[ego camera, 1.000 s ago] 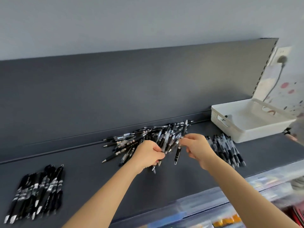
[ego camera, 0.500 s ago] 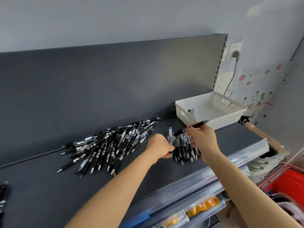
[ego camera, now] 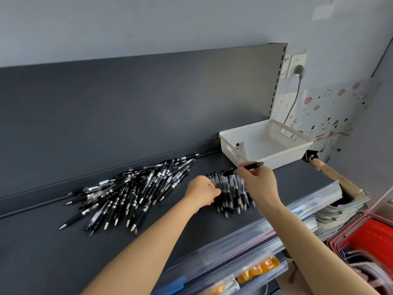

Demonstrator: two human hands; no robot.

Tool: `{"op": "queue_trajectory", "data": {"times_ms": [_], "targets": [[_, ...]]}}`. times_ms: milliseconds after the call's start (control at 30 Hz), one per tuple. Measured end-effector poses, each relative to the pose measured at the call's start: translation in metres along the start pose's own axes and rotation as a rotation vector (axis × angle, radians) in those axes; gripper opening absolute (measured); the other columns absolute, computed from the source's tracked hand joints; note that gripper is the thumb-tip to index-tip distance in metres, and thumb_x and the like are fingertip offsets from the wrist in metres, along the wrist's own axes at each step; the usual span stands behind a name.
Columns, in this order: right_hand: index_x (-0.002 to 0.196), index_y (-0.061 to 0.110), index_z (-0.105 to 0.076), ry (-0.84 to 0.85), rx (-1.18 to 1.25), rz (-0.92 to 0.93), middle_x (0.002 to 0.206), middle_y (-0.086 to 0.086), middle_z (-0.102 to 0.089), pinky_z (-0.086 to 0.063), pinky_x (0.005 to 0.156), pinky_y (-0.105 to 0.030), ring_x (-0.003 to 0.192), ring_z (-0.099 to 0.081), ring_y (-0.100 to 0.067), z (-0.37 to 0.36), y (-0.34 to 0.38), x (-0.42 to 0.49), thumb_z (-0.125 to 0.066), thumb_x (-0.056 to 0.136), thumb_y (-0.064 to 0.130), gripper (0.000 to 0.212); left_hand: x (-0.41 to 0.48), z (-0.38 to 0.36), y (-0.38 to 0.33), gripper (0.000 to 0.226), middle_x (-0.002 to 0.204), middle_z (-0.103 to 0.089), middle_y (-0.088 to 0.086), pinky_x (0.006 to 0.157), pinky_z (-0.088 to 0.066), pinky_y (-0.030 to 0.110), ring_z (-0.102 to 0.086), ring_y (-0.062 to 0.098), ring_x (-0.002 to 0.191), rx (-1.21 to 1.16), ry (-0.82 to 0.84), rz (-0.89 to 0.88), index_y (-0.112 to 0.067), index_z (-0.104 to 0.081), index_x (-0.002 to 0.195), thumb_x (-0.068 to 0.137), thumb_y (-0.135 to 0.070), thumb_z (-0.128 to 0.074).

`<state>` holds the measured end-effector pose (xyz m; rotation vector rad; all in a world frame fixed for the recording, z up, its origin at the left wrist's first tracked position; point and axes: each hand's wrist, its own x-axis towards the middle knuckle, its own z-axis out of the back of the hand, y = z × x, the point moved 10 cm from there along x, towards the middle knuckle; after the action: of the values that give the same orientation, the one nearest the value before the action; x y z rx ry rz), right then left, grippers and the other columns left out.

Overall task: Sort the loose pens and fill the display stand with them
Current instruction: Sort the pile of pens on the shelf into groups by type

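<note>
Two heaps: loose pens [ego camera: 131,188], sorted pens [ego camera: 231,188] | one basket [ego camera: 287,155] | right grip [ego camera: 259,182] pinches one pen [ego camera: 253,165] | left grip [ego camera: 202,191] curled, hold unclear

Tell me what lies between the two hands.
In the head view, a small sorted row of black pens lies on the shelf between the left hand and the right hand, which pinches one more pen.

**Background clutter, right side and below**

White perforated basket [ego camera: 287,156] sits at right, one small dark item inside, too small to tell. Behind it is a wall socket [ego camera: 297,59] with a grey plug [ego camera: 299,71], and the cable [ego camera: 294,103] hangs down. A sheet with pink flower stickers [ego camera: 331,111] is on the grey wall [ego camera: 148,24]. Stacked red shopping baskets [ego camera: 365,237] are at lower right. A lower tier holds yellow packets [ego camera: 257,268], blurred.
</note>
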<state>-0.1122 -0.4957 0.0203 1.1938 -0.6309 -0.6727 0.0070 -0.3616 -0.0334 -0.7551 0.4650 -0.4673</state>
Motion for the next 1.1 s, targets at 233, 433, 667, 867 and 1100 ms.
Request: {"op": "queue_trajectory", "data": {"times_ms": [233, 433, 667, 867, 1100], "targets": [[0.094, 0.027, -0.066, 0.134, -0.097, 0.13, 0.072, 0.005, -0.067, -0.041, 0.049, -0.012, 0.055, -0.055, -0.004, -0.065, 0.021, -0.013, -0.061, 0.09, 0.02, 0.01, -0.032, 0.079, 0.037, 0.021, 0.099, -0.066, -0.003, 0.083, -0.053, 0.034, -0.063, 0.018, 0.092, 0.257, -0.208, -0.053, -0.018, -0.065, 0.105, 0.087, -0.029, -0.061], [0.102, 0.025, -0.068, 0.38, -0.227, 0.322, 0.068, 0.0, -0.064, -0.036, 0.046, -0.014, 0.048, -0.04, -0.004, -0.172, 0.048, -0.061, -0.059, 0.093, 0.016, 0.016, -0.086, 0.162, 0.11, 0.026, 0.111, -0.062, -0.004, 0.082, -0.053, 0.034, -0.061, 0.016, 0.096, 0.377, -0.366, 0.03, -0.018, -0.064, 0.113, 0.092, -0.031, -0.058], [0.121, 0.021, -0.064, 0.62, -0.462, 0.703, 0.096, 0.0, -0.066, -0.051, 0.073, -0.031, 0.079, -0.06, -0.015, -0.297, 0.09, -0.152, -0.052, 0.094, 0.011, 0.031, -0.165, 0.252, 0.207, 0.021, 0.107, -0.061, -0.006, 0.078, -0.05, 0.029, -0.059, 0.015, 0.094, 0.357, -0.541, 0.213, -0.022, -0.064, 0.108, 0.092, -0.031, -0.056], [0.121, 0.02, -0.062, 0.723, -0.481, 0.913, 0.09, -0.003, -0.063, -0.05, 0.07, -0.035, 0.086, -0.06, -0.023, -0.383, 0.117, -0.23, -0.049, 0.095, 0.012, 0.03, -0.226, 0.316, 0.277, 0.023, 0.11, -0.062, -0.006, 0.078, -0.047, 0.026, -0.059, 0.012, 0.097, 0.351, -0.641, 0.323, -0.022, -0.063, 0.112, 0.092, -0.032, -0.056], [0.109, 0.012, -0.066, 0.79, -0.359, 0.777, 0.09, -0.004, -0.067, -0.051, 0.074, -0.034, 0.081, -0.06, -0.021, -0.451, 0.132, -0.274, -0.055, 0.096, 0.02, 0.019, -0.274, 0.361, 0.338, 0.021, 0.106, -0.064, -0.007, 0.08, -0.052, 0.029, -0.061, 0.012, 0.09, 0.305, -0.688, 0.393, -0.022, -0.064, 0.11, 0.093, -0.03, -0.056]]}}
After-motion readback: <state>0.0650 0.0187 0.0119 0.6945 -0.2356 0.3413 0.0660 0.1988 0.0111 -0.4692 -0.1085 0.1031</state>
